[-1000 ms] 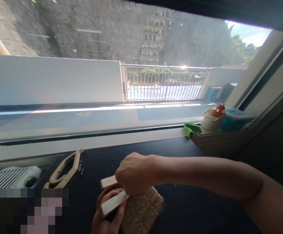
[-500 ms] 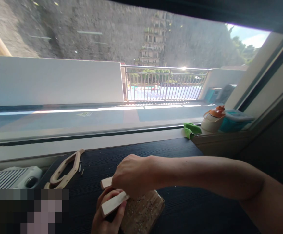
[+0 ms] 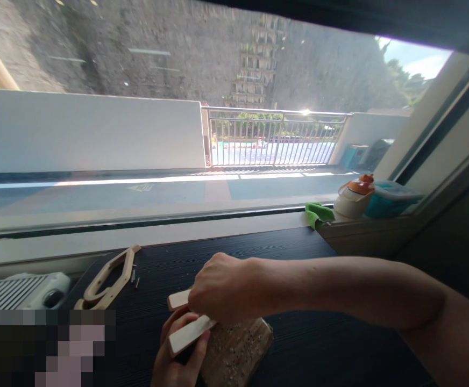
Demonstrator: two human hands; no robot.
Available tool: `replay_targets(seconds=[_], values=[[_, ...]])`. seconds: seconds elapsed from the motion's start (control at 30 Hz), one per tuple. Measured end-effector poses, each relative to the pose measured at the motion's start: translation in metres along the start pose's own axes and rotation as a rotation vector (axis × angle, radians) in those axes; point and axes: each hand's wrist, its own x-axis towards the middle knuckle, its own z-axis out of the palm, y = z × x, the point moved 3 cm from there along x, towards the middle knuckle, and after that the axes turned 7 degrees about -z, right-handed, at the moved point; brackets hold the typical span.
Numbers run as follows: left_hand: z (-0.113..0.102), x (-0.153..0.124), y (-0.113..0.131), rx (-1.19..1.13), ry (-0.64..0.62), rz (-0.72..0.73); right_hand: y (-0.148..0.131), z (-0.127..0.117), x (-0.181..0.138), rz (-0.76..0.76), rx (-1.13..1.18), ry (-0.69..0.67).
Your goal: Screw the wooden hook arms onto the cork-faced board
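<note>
My left hand (image 3: 180, 352) grips a pale wooden piece (image 3: 190, 334), with the thumb on one side and fingers on the other. Over it, my right hand (image 3: 220, 287) is closed, its back towards me; whatever it holds is hidden beneath. A second pale wooden end (image 3: 178, 300) sticks out left of my right hand; whether it joins the first piece I cannot tell. Below the hands lies a brown wooden block (image 3: 238, 352) with specks scattered on its top, partly covered by my right hand.
Several screws (image 3: 134, 277) lie beside an angular wooden frame (image 3: 125, 277) on the dark table (image 3: 283, 244). On the windowsill at the right are a green cloth (image 3: 318, 215), a bottle with an orange cap (image 3: 354, 198) and a teal box (image 3: 391, 199). A ridged white appliance (image 3: 20, 290) stands at the left.
My right hand has shifted very slightly to the right over the wooden piece. My left hand keeps its grip in the same place.
</note>
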Motion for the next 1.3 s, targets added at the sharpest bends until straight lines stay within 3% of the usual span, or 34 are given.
replay_targets(seconds=[0.37,0.67,0.93,1.1,1.3], values=[[0.001,0.003,0.005,-0.074,0.016,0.019,0.022,0.012,-0.002,0.093,0.059,0.055],[0.001,0.001,-0.005,0.002,0.012,0.044,0.008,-0.009,0.000,-0.022,-0.020,0.028],[0.002,0.000,-0.005,-0.024,-0.006,0.035,0.022,0.002,0.007,0.005,0.038,0.062],[0.000,0.001,-0.002,-0.027,0.009,0.056,0.012,-0.002,0.003,0.051,0.043,0.048],[-0.002,0.001,-0.002,-0.022,-0.024,-0.035,-0.002,-0.013,-0.006,-0.003,0.000,0.025]])
